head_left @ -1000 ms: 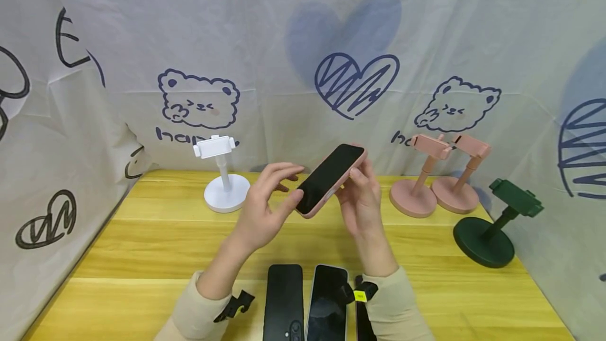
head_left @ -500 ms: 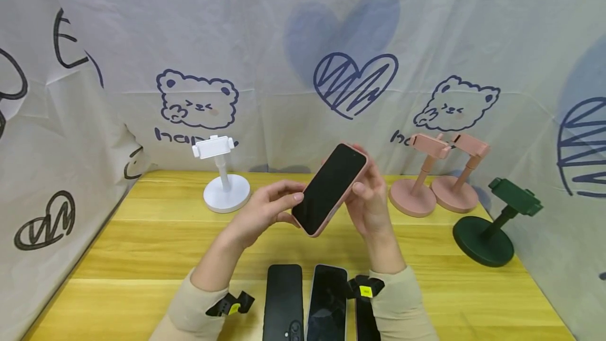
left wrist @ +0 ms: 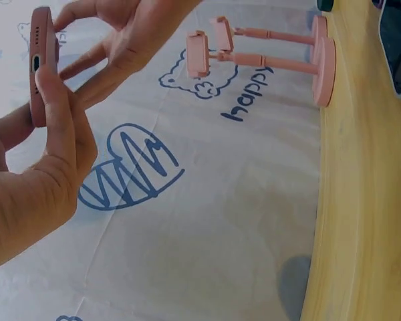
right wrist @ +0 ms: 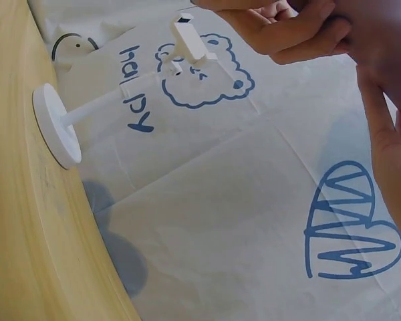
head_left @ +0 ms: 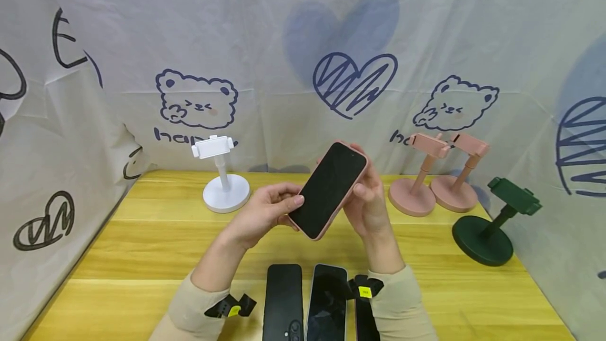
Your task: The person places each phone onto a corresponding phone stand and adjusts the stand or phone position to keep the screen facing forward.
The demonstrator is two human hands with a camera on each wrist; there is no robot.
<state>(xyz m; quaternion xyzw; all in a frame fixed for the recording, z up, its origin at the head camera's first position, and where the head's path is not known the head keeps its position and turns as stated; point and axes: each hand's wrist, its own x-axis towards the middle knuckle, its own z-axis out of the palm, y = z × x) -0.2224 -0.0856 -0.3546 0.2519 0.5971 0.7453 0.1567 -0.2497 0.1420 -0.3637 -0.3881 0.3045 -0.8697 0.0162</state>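
Note:
A phone in a pink case [head_left: 329,188] is held up above the middle of the table, tilted, its black screen facing the head camera. My left hand [head_left: 262,212] pinches its lower left edge, thumb on the screen side and fingers behind. On the other side my right hand [head_left: 369,201] grips the long right edge, thumb along the side and fingers passing behind the case. In the left wrist view the bottom edge of the phone [left wrist: 43,67] shows its charging port. Only part of the case back [right wrist: 381,47] appears in the right wrist view.
A white phone stand [head_left: 224,188] is at the back left. Two pink stands [head_left: 416,193] and a dark green stand [head_left: 485,238] are on the right. Nearest the person lie a black phone [head_left: 282,299], another phone [head_left: 327,299] and a third [head_left: 365,317], partly covered by the right wrist.
The left hand has closed in from beside the phone to pinch its lower edge. The phone has turned more upright, its screen showing more fully. Since half a second ago it has shifted slightly.

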